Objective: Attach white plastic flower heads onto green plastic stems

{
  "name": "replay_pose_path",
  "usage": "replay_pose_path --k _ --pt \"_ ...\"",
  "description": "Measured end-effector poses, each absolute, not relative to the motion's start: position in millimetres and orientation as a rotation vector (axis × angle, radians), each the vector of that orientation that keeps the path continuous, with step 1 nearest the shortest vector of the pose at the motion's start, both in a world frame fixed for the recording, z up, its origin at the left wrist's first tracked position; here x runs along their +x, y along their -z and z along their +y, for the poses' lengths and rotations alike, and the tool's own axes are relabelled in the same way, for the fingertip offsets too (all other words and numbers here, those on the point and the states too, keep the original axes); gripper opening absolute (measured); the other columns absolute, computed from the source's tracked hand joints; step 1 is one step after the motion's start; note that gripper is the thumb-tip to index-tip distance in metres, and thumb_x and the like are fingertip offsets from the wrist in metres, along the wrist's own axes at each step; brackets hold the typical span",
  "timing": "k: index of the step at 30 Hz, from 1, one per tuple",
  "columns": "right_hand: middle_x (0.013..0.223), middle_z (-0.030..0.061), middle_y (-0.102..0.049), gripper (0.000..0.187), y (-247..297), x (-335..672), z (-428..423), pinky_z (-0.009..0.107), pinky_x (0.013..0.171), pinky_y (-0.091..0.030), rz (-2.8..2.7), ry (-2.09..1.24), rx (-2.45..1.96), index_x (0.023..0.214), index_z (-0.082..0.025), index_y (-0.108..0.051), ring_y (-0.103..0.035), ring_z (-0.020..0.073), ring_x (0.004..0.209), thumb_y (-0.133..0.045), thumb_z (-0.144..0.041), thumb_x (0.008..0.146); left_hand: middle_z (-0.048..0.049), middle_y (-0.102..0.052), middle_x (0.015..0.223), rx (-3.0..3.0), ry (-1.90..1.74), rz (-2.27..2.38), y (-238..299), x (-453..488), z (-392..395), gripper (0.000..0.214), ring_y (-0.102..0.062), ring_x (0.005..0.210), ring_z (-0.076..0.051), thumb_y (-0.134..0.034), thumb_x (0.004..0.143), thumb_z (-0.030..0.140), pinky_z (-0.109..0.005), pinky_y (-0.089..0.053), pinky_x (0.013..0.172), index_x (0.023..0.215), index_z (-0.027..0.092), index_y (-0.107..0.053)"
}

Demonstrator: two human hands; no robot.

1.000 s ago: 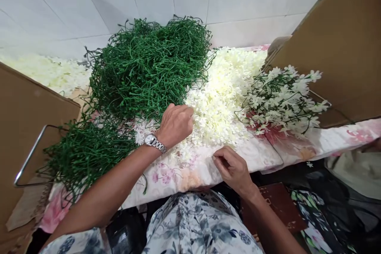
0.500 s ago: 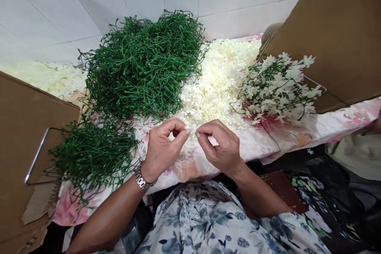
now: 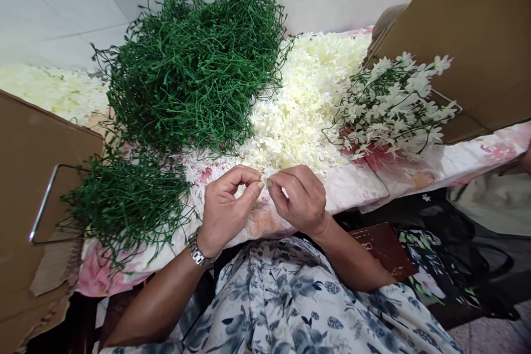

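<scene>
My left hand [image 3: 230, 199], with a metal watch at its wrist, pinches a small white artificial flower [image 3: 264, 179] between thumb and forefinger. On the other side of that flower, my right hand [image 3: 299, 198] is closed too, its thumb and fingertips gripping the petals. Both hands meet just above the near edge of the floral cloth. Behind them spreads a heap of loose white flower heads [image 3: 307, 94]. To the left rises a large pile of green plastic stems [image 3: 199, 72], with a smaller pile of stems [image 3: 128, 199] nearer to me.
A bunch of white flowers on green stems [image 3: 398, 105] lies at the right, against a cardboard panel [image 3: 468, 44]. Another cardboard panel [image 3: 37, 177] with a metal wire handle [image 3: 43, 204] stands at the left. A tiled wall [image 3: 332, 0] closes the back.
My right hand has come slightly left, closer to my left hand, and the flower shows less between them. The camera view has tipped down a little.
</scene>
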State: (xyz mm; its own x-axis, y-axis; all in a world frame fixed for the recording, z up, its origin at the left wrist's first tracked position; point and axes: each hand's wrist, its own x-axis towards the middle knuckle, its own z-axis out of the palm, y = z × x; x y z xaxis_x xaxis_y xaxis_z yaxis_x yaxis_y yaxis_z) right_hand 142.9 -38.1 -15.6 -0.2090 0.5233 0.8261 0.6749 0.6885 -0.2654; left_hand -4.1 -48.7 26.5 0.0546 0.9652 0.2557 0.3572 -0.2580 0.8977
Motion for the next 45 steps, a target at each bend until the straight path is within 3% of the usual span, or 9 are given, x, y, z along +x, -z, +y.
replay_pose_path --k 10,17,22,26,33,38,45 --pt "0.069 0.0022 -0.059 0.011 16 140 -44 0.025 0.061 -0.047 -1.88 -0.049 -0.903 0.083 -0.018 -0.055 -0.055 0.0129 0.068 -0.056 -0.008 0.077 -0.0027 -0.063 0.081 1.822 -1.232 1.233 -20 -8 -56 0.004 -0.06 0.08 -0.012 -0.059 0.076 0.012 -0.022 -0.048 0.071 0.076 0.015 -0.06" --pt "0.069 0.0026 -0.061 0.01 14 139 -49 0.023 0.059 -0.048 -1.856 -0.237 -0.831 0.083 -0.017 -0.056 -0.055 0.011 0.065 -0.055 -0.008 0.078 0.0006 -0.064 0.073 1.63 -1.249 1.251 -18 -12 -61 0.006 -0.059 0.061 -0.007 -0.062 0.076 0.013 -0.016 -0.047 0.056 0.081 0.017 -0.064" --pt "0.073 0.0045 -0.062 0.011 15 138 -56 0.024 0.06 -0.05 -1.883 -0.303 -0.795 0.087 -0.016 -0.058 -0.057 0.0117 0.068 -0.056 -0.009 0.079 0.0 -0.064 0.072 1.537 -1.318 1.196 -5 -15 -65 0.006 -0.059 0.068 -0.009 -0.064 0.074 0.011 -0.018 -0.048 0.06 0.076 0.017 -0.066" --pt "0.081 0.0057 -0.063 0.021 10 144 -60 0.027 0.063 -0.052 -1.896 -0.417 -0.756 0.097 -0.016 -0.059 -0.059 0.0129 0.074 -0.059 -0.011 0.077 0.0006 -0.063 0.074 1.341 -1.445 1.123 3 -19 -70 0.008 -0.057 0.065 -0.009 -0.067 0.072 0.012 -0.018 -0.045 0.053 0.076 0.019 -0.066" --pt "0.088 0.0089 -0.061 0.025 1 141 -61 0.032 0.069 -0.052 -1.898 -0.397 -0.802 0.099 -0.015 -0.057 -0.058 0.0169 0.084 -0.062 -0.016 0.075 -0.0016 -0.064 0.075 1.396 -1.538 1.103 3 -22 -75 0.013 -0.059 0.074 -0.012 -0.067 0.071 0.008 -0.023 -0.046 0.067 0.077 0.019 -0.068" --pt "0.077 0.0047 -0.061 0.011 4 134 -62 0.027 0.064 -0.049 -1.969 -0.492 -0.818 0.089 -0.015 -0.058 -0.056 0.0127 0.073 -0.056 -0.013 0.079 -0.0012 -0.063 0.075 1.538 -1.497 1.124 0 -23 -79 0.016 -0.058 0.073 -0.011 -0.063 0.073 0.004 -0.024 -0.047 0.066 0.08 0.018 -0.066" --pt "0.074 0.0 -0.056 0.014 4 141 -70 0.023 0.062 -0.043 -1.895 -0.782 -0.902 0.088 -0.017 -0.057 -0.053 0.0094 0.068 -0.055 -0.007 0.078 -0.0035 -0.062 0.079 1.834 -1.475 1.183 1 -14 -89 0.017 -0.059 0.075 -0.012 -0.055 0.076 0.004 -0.025 -0.05 0.067 0.084 0.017 -0.063"
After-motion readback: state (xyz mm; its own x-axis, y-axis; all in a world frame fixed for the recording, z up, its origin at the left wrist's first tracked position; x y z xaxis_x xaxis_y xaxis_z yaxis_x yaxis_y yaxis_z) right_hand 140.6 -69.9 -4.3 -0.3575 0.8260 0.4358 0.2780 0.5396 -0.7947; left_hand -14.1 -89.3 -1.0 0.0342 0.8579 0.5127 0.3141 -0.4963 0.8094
